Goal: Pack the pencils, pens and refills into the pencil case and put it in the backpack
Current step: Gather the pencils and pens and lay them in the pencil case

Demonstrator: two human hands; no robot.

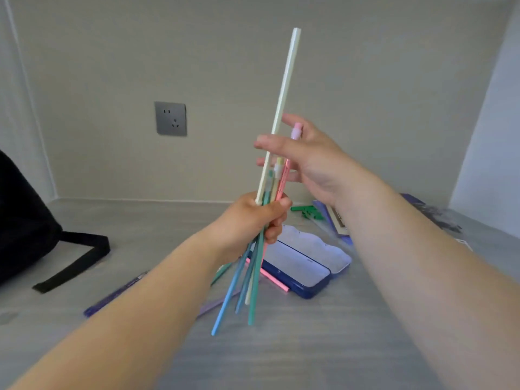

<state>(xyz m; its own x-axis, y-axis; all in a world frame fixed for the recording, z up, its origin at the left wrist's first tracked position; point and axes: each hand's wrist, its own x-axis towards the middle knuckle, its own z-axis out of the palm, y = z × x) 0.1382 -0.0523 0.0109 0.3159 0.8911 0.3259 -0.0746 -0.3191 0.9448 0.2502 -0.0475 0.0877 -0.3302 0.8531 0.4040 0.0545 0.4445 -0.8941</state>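
Observation:
My left hand (pixel 257 218) grips a bundle of several pastel pencils (pixel 254 277) upright above the desk, their lower ends fanned out. One pale pencil (pixel 282 91) sticks far above the rest. My right hand (pixel 306 156) is beside the bundle's upper ends, fingers spread and touching the tall pencil and the eraser tips. Below lies the open blue pencil case (pixel 309 266), its lid folded back, with a pink pencil (pixel 271 277) lying against its near side. The black backpack (pixel 19 220) stands at the far left. Purple pens (pixel 112 294) lie on the desk under my left forearm.
A backpack strap (pixel 76 263) trails across the grey desk (pixel 309 347). Behind my right arm lie a green clip-like item (pixel 305 211), a purple packet (pixel 332 218) and a booklet (pixel 433 212). A wall socket (pixel 170 118) is on the back wall.

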